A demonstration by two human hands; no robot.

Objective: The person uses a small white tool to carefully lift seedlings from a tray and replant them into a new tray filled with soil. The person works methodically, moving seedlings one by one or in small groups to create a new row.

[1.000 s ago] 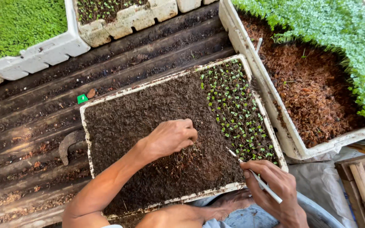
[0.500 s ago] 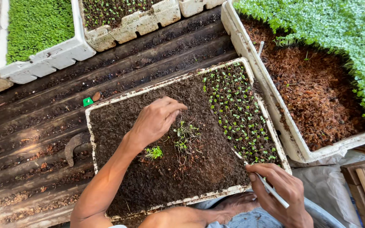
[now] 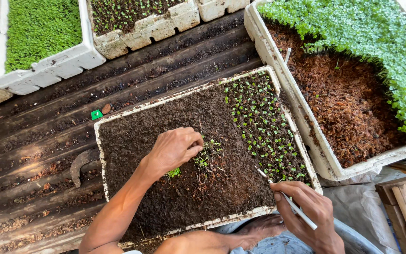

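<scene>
Seedlings (image 3: 206, 157) | loose clump on soil, touching left hand (image 3: 175, 148) fingertips | right hand (image 3: 306, 211) pinches white stick (image 3: 287, 200)

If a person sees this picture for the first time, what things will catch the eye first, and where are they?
In the middle lies a white tray of dark soil, with rows of tiny seedlings planted along its right side. The left hand rests on the soil at a loose clump of seedlings, while the right hand, at the tray's near right corner, holds a thin white stick. At top right a bigger box shows a dense green carpet of sprouts over reddish-brown fibre.
</scene>
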